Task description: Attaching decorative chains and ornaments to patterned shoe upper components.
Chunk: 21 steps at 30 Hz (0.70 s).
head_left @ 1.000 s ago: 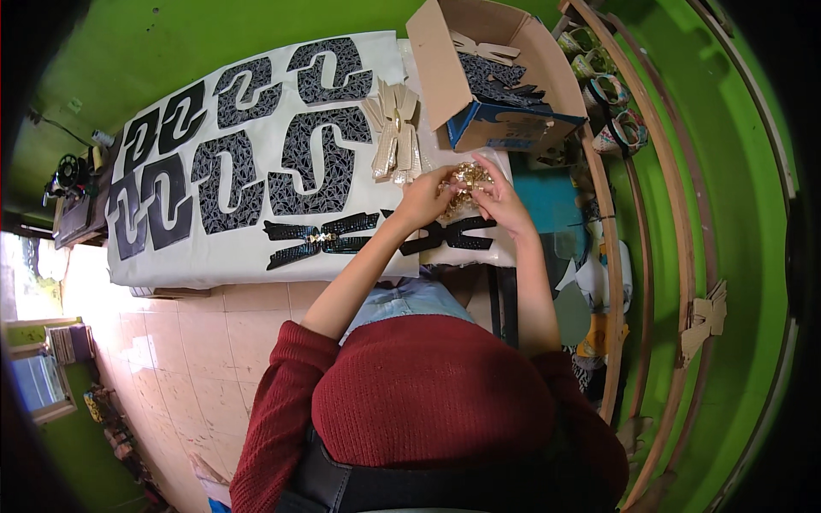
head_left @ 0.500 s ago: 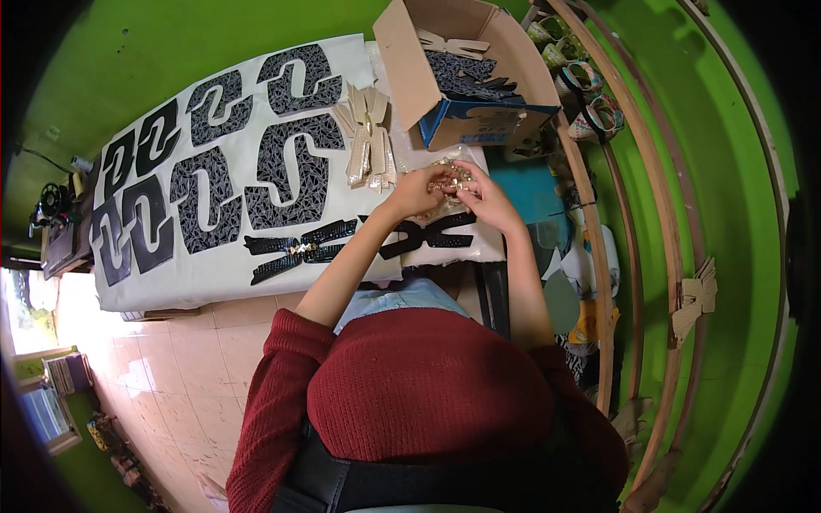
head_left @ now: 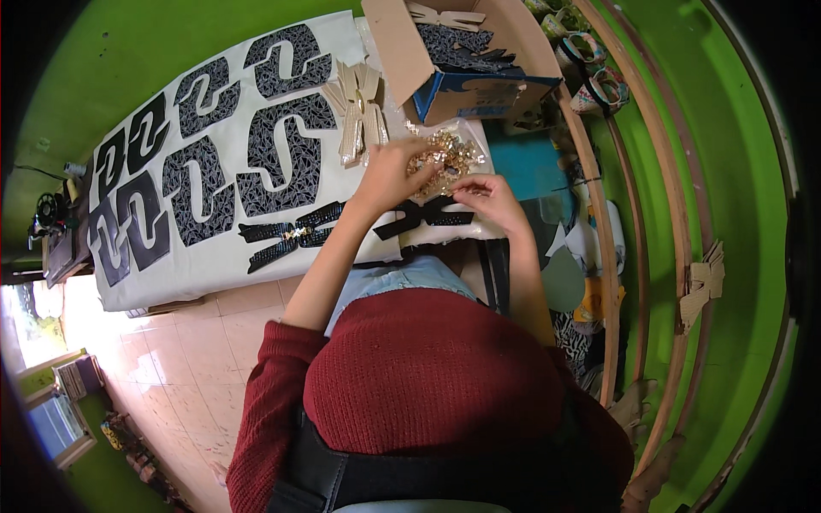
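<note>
Our left hand (head_left: 392, 175) is nearer: fingers (head_left: 416, 147) over the left edge of the gold pieces (head_left: 463, 154); right hand (head_left: 494, 202) at their near side. We can't tell either grip.

Counts: curved black cutouts (head_left: 304, 178), 8; black X-shaped straps (head_left: 428, 215), 2; cardboard box (head_left: 475, 98), 1; left hand (head_left: 396, 171) plus right hand (head_left: 494, 200), 2; gold pieces (head_left: 457, 154), overlapping, uncountable; beige straps (head_left: 359, 109), stacked, number unclear.
</note>
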Available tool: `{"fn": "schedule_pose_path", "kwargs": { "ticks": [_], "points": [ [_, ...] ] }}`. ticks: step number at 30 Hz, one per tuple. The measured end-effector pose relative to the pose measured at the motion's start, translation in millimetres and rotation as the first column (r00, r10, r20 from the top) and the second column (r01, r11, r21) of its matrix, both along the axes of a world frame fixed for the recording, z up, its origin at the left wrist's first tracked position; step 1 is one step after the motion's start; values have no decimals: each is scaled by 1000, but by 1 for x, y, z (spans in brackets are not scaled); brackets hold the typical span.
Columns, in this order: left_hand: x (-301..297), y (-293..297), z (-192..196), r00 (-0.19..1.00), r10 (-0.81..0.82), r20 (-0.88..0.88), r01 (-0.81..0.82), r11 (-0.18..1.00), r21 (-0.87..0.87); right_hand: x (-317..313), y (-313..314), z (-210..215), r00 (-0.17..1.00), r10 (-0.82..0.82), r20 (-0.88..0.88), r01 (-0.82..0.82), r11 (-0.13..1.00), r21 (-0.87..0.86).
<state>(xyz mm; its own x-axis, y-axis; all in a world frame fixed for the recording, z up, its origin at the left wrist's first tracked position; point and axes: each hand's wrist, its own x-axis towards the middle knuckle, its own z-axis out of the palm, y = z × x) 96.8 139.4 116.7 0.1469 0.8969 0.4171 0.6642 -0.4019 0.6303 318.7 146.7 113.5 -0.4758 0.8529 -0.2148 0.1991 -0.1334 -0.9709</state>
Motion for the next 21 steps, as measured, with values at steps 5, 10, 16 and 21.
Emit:
{"fn": "schedule_pose_path", "kwargs": {
  "ticks": [5, 10, 16, 21],
  "points": [
    [-8, -61, -20, 977, -40, 209, 139, 863, -486, -10, -22, -27, 999, 46, -13, -47, 996, -74],
    [-6, -93, -68, 999, -26, -37, 15, 964, -267, -1, -40, -56, 999, -14, -52, 5, 987, -160],
    [1, -97, -91, 978, 0, -206, -44, 977, -209, 5, -49, -81, 990, -65, -124, 51, 993, -109],
    [1, -102, -91, 979, 18, -201, -54, 983, -176, -1, -52, -87, 997, -68, -34, 67, 997, -24]
  ]
}}
